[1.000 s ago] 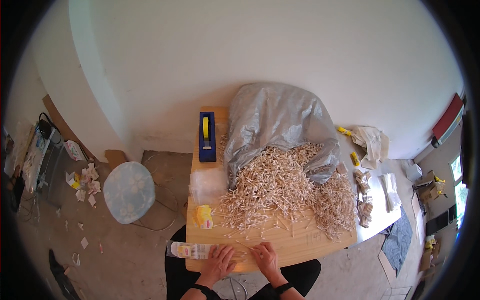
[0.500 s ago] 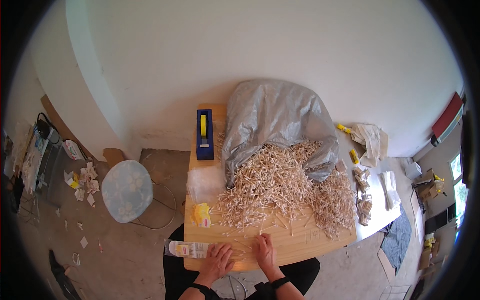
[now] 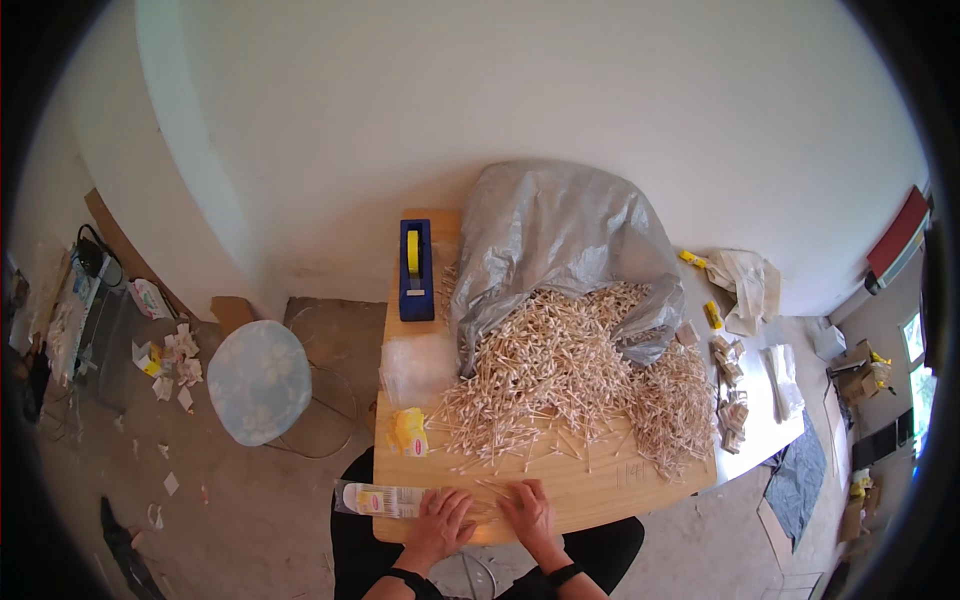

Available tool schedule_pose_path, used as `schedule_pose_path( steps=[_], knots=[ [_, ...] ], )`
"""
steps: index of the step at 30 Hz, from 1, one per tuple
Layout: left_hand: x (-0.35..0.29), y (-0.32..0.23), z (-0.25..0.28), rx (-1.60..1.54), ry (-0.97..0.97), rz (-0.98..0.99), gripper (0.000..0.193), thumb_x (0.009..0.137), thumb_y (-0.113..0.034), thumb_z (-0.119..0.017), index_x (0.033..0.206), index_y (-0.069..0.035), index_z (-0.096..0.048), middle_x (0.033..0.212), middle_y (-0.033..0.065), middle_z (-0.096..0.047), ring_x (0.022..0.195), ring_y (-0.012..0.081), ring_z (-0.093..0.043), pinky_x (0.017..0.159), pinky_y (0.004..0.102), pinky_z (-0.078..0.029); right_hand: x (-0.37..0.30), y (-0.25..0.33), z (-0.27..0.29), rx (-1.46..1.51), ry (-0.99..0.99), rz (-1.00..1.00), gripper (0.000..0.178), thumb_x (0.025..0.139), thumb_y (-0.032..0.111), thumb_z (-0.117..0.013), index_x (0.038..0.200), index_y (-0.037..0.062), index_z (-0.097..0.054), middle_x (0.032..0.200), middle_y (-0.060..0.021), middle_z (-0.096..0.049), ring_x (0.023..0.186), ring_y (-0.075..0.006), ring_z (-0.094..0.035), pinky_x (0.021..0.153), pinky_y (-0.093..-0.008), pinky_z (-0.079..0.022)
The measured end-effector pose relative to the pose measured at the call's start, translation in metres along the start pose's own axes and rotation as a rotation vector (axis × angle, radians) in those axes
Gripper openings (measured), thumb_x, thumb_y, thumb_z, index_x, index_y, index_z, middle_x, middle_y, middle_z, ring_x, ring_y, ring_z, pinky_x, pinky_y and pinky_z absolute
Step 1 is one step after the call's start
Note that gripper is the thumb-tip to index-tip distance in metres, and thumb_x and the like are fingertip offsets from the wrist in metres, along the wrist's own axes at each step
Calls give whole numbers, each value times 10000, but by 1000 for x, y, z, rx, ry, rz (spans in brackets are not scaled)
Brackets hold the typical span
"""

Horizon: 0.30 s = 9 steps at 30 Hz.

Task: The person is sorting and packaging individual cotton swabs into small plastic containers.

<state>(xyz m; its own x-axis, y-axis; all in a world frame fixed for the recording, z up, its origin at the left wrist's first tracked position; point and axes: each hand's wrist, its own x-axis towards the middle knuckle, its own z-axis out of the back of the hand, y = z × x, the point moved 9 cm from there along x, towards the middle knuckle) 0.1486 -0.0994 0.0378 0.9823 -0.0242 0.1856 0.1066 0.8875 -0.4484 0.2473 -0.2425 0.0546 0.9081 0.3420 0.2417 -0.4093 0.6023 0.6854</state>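
Note:
My left hand [image 3: 443, 520] lies palm down at the near table edge, its fingers a little apart over the right end of a clear plastic bag [image 3: 347, 506]. A white and yellow printed card [image 3: 385, 500] is inside that bag. My right hand [image 3: 530, 512] rests just to the right, fingers bent and apart, touching the tabletop. A few loose cotton swabs [image 3: 487, 503] lie between the two hands, partly covered by the fingers. Beyond them spreads a large heap of cotton swabs [image 3: 550, 350], coming out of a grey plastic sack [image 3: 560, 220].
On the wooden table [image 3: 590, 500] stand a blue tape dispenser [image 3: 416, 270], clear bags [image 3: 415, 370] and yellow cards [image 3: 408, 432]. Swab bundles [image 3: 732, 410] lie on the side table [image 3: 755, 450] at right. A covered stool [image 3: 260, 383] stands left, near paper scraps [image 3: 180, 360].
My right hand has shifted slightly nearer and its fingers have spread from a more curled pose. The left hand stays on the bag's end. The whole view has shifted slightly.

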Motion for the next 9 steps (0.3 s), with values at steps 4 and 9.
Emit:
schedule_pose_path(
  steps=[4, 9],
  knots=[
    [2, 5, 1, -55, 12, 27, 570, 845, -346, -696, 1307, -72, -506, 1373, 80, -514, 1315, 255, -446, 1132, 485, -286, 3, -17, -11, 181, 5, -100, 225, 765, 93, -795, 971, 46, -717, 934, -115, -640, 721, -257, -661, 607, -342, -534],
    [2, 5, 0, -95, 20, 38, 623, 835, -358, -708, 1340, -71, -483, 1397, 92, -493, 1338, 252, -423, 1153, 485, -257, -5, -28, -15, 209, 27, -128, 231, 792, 86, -787, 1012, 50, -727, 955, -106, -651, 725, -209, -675, 623, -312, -557]
  ],
)
